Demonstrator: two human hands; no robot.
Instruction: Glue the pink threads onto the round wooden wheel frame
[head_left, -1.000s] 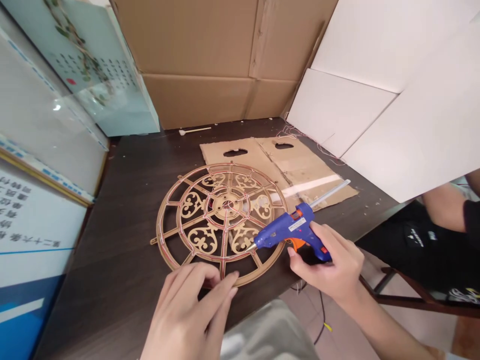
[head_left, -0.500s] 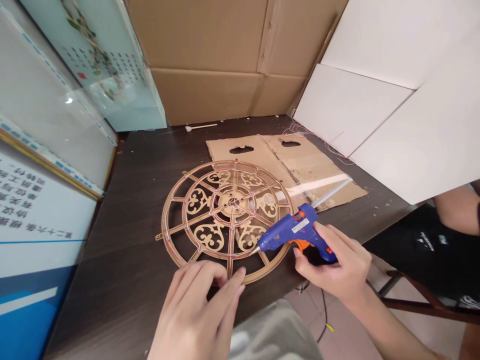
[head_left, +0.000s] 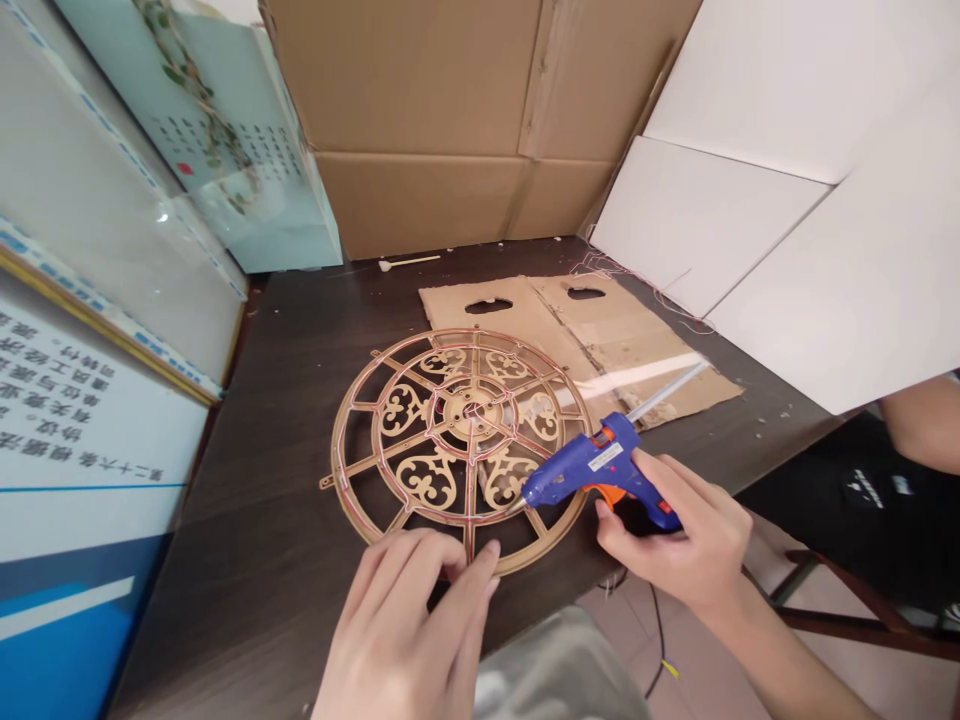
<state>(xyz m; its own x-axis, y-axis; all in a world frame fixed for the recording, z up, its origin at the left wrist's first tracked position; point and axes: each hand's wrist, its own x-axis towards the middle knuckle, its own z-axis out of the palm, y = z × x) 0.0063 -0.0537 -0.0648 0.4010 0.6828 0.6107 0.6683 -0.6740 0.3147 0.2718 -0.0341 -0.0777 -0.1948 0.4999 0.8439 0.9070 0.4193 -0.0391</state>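
Note:
A gold-coloured round openwork frame [head_left: 435, 481] with spokes and scroll panels lies on the dark table, and thin red and white wires run along its rings and spokes. Around its near rim my left hand [head_left: 420, 610] is closed, thumb and fingers at a spoke's outer end. My right hand [head_left: 679, 535] grips a blue hot glue gun [head_left: 577, 468] with an orange trigger. A clear glue stick [head_left: 670, 388] sticks out of the gun's back. The nozzle points down-left at the middle ring, near the spoke by my left hand; whether it touches is unclear.
Flat cardboard [head_left: 637, 340] with two holes lies behind and partly under the frame. A cotton-tipped stick [head_left: 409, 262] lies farther back. Cardboard [head_left: 420, 90] and white panels [head_left: 750, 230] wall the table. Loose wire [head_left: 660, 295] trails at the right. Another person's arm [head_left: 922, 425] shows at the right edge.
The whole view has shifted slightly, with everything appearing a little lower and to the right. Both hands keep their holds, and the glue gun stays at about the same spot over the frame.

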